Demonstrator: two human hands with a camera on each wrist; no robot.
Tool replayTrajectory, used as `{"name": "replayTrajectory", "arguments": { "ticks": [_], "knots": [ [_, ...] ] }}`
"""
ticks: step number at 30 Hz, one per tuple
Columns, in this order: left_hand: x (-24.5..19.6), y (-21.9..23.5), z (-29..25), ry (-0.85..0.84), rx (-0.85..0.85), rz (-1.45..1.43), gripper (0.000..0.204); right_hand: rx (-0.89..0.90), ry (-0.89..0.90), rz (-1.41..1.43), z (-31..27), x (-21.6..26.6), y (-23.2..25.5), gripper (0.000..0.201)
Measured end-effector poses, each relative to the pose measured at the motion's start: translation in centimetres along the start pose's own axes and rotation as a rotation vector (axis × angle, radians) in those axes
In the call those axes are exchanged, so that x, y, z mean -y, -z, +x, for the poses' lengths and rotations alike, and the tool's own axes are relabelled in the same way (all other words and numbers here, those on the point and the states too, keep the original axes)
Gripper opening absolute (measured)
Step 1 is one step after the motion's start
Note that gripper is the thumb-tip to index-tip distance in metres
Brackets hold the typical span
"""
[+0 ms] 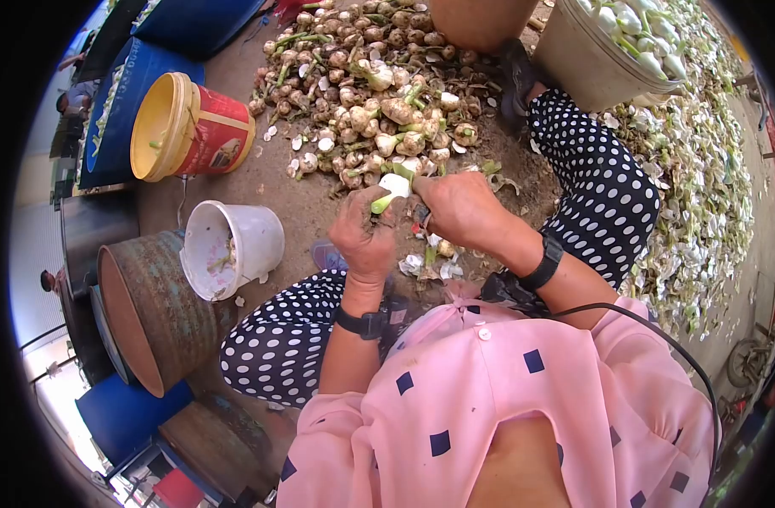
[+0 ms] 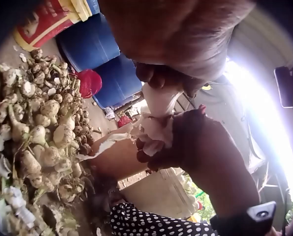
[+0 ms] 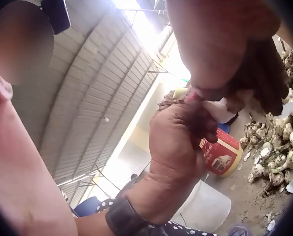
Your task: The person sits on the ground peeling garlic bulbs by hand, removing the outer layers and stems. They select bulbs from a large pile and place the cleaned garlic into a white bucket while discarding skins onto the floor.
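The head camera looked down over the pink shirt point(image 1: 468, 372), past left hand point(image 1: 364, 237) and right hand point(image 1: 465, 207) to the bulb heap point(image 1: 366, 97). Both wrist cameras sat far closer, tilted: the left faced blue barrels point(image 2: 90, 46), the right partly the roof point(image 3: 82, 103). All three shared that heap and red bucket point(image 1: 222, 131).

- Bulb point(image 1: 395, 185): its lower side is hidden by the left hand point(image 1: 362, 237).
- Right hand point(image 1: 472, 207): its fingertips are hidden in the head view; a red speck point(image 2: 202, 109) beside it is too small to name.
- White skin point(image 2: 153, 146): blurred, 1 end lost among the right fingers.
- 2 containers toward the floor's point(image 1: 277, 182) far edge, an orange-brown tub point(image 1: 476, 21) and a white bucket point(image 1: 578, 72), are cut off above.
- Red bucket point(image 1: 221, 127), near the floor's left edge: small print unreadable.
- Person's head point(image 3: 21, 42): blurred over.
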State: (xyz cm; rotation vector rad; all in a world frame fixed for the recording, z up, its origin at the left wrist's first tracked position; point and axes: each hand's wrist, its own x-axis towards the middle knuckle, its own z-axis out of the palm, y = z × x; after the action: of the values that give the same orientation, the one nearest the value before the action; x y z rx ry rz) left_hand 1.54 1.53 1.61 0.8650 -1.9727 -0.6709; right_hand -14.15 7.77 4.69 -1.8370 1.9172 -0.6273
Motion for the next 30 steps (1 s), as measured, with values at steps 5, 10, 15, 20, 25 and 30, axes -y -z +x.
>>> {"name": "replayTrajectory", "arguments": {
  "ticks": [5,10,15,20,25,30],
  "knots": [
    [-0.4,0.7,-0.1,0.520,-0.031,-0.370,0.009,-0.047,0.017,0.012,0.6,-0.7,-0.4,0.015],
    [4.0,2.1,0.3,0.891,-0.235,-1.470,0.022,0.184,-0.293,1.703,0.9,-5.4,-0.9,0.020],
    [4.2,1.4,0.4,1.100,-0.247,-1.047,0.021,0.746,-0.142,-0.020,0.2,-7.3,-5.6,0.034],
    [2.3,-0.8,1.1,0.612,0.349,-0.250,0.016,0.121,0.063,0.640,1.4,-3.4,-4.0,0.064],
    [1.0,-0.9,7.1,0.146,0.582,0.240,0.030,0.197,-0.305,0.912,3.5,-6.8,-6.1,0.045],
    [2.2,1.8,2.7,0.385,1.735,1.182,0.053,0.174,-0.690,1.038,5.8,-13.1,-5.7,0.043]
  ]
}}
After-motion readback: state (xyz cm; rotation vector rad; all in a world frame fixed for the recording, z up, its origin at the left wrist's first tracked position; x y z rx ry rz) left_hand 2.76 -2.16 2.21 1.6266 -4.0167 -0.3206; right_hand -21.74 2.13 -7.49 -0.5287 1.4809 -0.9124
